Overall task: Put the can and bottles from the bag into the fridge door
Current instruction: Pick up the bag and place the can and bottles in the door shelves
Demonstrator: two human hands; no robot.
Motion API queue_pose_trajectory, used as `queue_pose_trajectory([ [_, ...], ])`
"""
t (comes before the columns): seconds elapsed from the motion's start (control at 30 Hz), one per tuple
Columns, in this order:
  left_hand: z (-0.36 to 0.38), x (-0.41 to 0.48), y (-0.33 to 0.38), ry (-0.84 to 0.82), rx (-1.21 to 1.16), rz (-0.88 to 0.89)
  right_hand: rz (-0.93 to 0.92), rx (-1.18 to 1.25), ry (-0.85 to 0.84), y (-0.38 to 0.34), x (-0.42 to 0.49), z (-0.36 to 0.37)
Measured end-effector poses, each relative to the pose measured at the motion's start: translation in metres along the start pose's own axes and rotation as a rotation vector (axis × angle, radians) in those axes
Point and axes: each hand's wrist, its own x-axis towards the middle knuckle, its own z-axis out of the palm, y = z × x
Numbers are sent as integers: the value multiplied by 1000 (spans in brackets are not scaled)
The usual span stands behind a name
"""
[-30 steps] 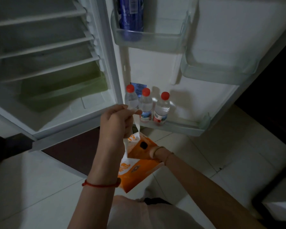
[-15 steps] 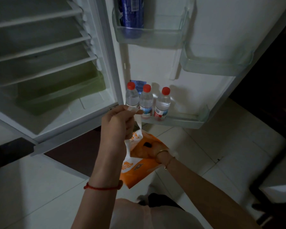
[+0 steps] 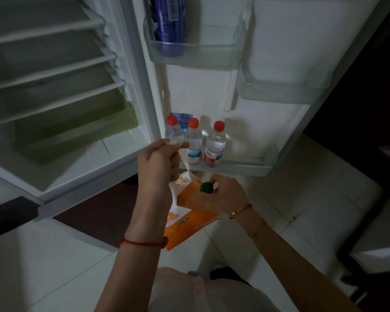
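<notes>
An orange and white plastic bag hangs in front of the open fridge door. My left hand holds its white handles up, fingers closed around them. At the bag's mouth my right hand grips a bottle with a green cap; only the cap shows. Three clear water bottles with red caps stand side by side on the bottom door shelf. A blue can stands in the upper left door bin.
The fridge interior on the left has white shelves and a green drawer. An empty bin sits on the door's right side. White floor tiles lie below, with dark furniture at the right edge.
My right hand has come up out of the bag with a green-capped bottle, which was hidden inside before. My left hand stays on the handles.
</notes>
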Motion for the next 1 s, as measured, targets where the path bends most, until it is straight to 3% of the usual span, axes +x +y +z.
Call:
queue_pose_trajectory([
  [0.3,11,18,-3,54,11,4,-12,135,405,20,3,-112],
  [0.4,12,23,-6,84,14,4,-15,114,472,26,9,-139],
  [0.6,12,29,-9,119,5,-6,-66,185,520,43,36,-158],
  [1.0,36,19,-7,176,45,9,-156,111,458,48,100,-146],
])
